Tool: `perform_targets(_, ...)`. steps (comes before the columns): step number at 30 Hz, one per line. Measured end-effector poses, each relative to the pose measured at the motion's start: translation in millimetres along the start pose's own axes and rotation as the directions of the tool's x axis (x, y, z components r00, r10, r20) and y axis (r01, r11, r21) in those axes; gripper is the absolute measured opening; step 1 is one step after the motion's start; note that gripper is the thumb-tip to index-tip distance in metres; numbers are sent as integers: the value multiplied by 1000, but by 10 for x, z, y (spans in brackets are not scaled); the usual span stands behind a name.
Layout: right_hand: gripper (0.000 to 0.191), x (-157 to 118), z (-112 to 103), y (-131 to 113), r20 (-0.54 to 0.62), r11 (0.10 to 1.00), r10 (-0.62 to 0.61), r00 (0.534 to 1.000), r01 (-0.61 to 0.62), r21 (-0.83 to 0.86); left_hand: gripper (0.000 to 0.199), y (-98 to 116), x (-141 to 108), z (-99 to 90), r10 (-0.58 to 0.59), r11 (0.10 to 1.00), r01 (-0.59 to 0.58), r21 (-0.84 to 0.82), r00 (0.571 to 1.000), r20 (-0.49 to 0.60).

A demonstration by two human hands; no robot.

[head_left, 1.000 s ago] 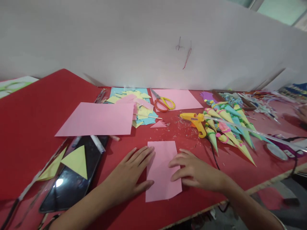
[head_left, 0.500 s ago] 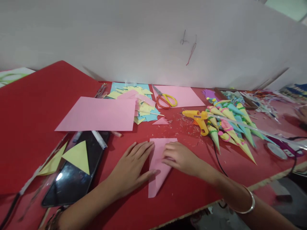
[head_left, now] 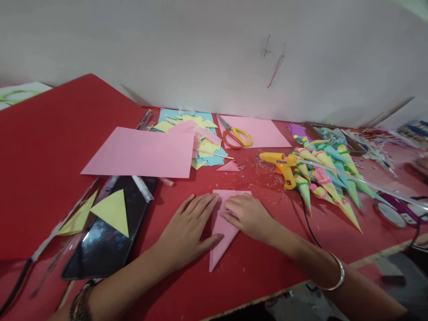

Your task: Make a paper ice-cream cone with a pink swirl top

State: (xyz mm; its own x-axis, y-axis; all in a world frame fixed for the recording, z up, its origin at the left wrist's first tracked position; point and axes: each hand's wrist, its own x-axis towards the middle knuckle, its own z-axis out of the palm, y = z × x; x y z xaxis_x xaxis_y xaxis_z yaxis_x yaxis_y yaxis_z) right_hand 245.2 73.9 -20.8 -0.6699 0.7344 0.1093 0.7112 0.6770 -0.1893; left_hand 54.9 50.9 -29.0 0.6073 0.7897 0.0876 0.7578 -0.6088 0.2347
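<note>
Resting flat in the head view, the person's left hand [head_left: 192, 227] lies along the left edge of a folded pink paper [head_left: 219, 226], its fingers stretched out side by side and its thumb spread wide onto the sheet. The right hand [head_left: 247, 216] comes in from the right, its fingers curled and bunched narrow on the paper at the edge of a fold; whether they pinch that edge or only press on it cannot be told. The paper sits on the red table [head_left: 264, 263] between the two hands, broad at its far end and tapering to a point at its near end. A silvery bangle [head_left: 339, 276] circles the right forearm, and a dark band [head_left: 80, 303] the left wrist.

Just beyond the paper is a small pink scrap [head_left: 229, 166]. Farther off, scissors [head_left: 236, 138] with one red and one yellow handle lie partly on a far pink sheet [head_left: 262, 131], beside a heap of yellow, pink and blue pieces [head_left: 205, 147]. To the left, a large pink sheet [head_left: 147, 154] overlaps the far end of a glossy black device [head_left: 103, 249]; a yellow piece [head_left: 113, 211] lies on that device, near a white marker [head_left: 142, 189]. To the right, a yellow glue gun [head_left: 284, 167] lies against a pile of decorated paper cones [head_left: 337, 174].
</note>
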Motion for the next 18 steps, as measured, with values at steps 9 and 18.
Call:
perform_targets(9,24,23,6,-33,-12,996,24,1000,-25,-83,70,1,-2,11,0,1000,0,4,1000,-15)
perform_targets(18,24,41,29,-40,-5,993,93,996,-93,-69,76,-1,9,12,-2,1000,2,24,1000,-4)
